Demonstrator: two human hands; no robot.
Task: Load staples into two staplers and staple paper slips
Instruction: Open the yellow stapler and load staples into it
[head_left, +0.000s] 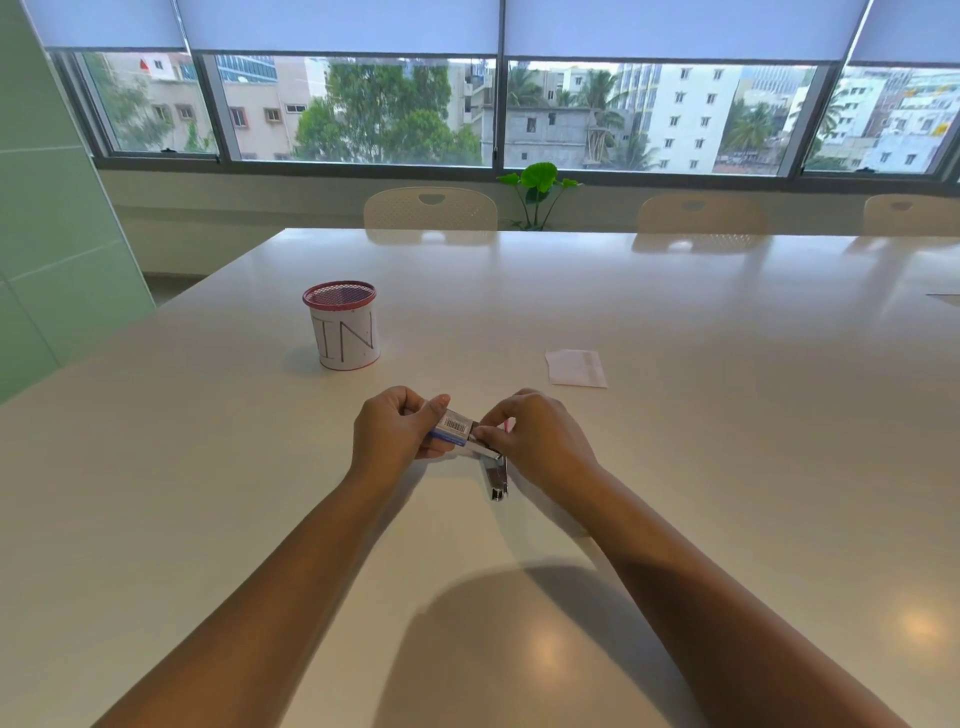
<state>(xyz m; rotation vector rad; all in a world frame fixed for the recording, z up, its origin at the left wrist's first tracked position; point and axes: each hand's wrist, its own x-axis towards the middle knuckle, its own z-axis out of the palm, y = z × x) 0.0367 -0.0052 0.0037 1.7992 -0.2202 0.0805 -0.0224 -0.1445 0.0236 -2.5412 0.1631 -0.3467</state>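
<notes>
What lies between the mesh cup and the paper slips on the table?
In the head view, only bare table lies between the mesh cup and the paper slips.

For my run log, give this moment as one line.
left hand holds staple box | right hand pinches at its end | stapler on table | paper slips untouched

Bright daylight enters through the wide band of windows at the far side, under half-lowered pale roller blinds. The glossy white table mirrors it: soft sheen across the far half, reflections of the cream perforated chairs, and warm round glare spots near the lower right. A broad soft shadow falls between the forearms. Wide-angle bending curves the window frames at the edges. Focus is fairly sharp throughout.
</notes>
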